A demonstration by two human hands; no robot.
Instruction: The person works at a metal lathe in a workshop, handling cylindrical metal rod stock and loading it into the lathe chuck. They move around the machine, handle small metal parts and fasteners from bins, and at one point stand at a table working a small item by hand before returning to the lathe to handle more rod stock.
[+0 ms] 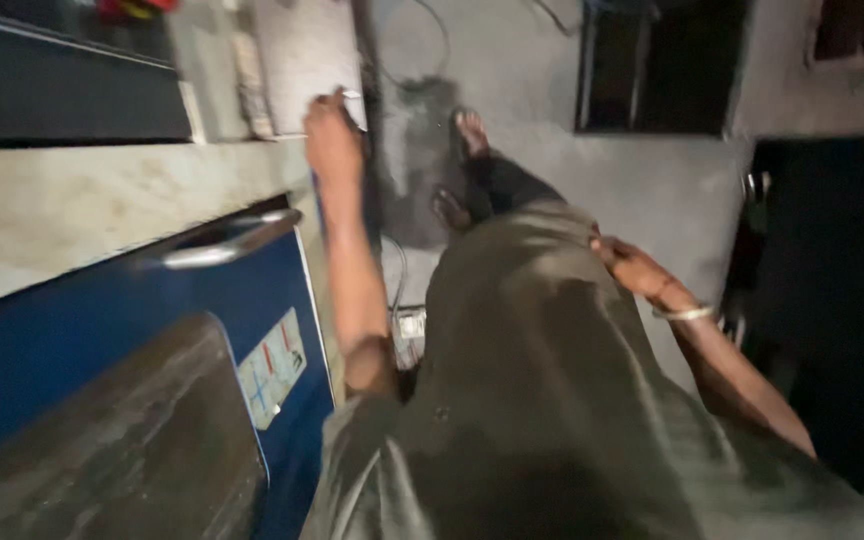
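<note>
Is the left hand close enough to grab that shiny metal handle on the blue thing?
Probably yes. The left hand rests on the stone counter's edge, just above the metal handle, with nothing between them. The picture is blurred, though.

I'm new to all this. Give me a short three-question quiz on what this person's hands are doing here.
1. True or false: the left hand reaches out to the pale counter.
2. Where does the right hand rest? A) on the metal handle B) against the person's own clothing
3. What sits on the right wrist?

Key: 1 true. 2 B. 3 a light bangle.
</note>
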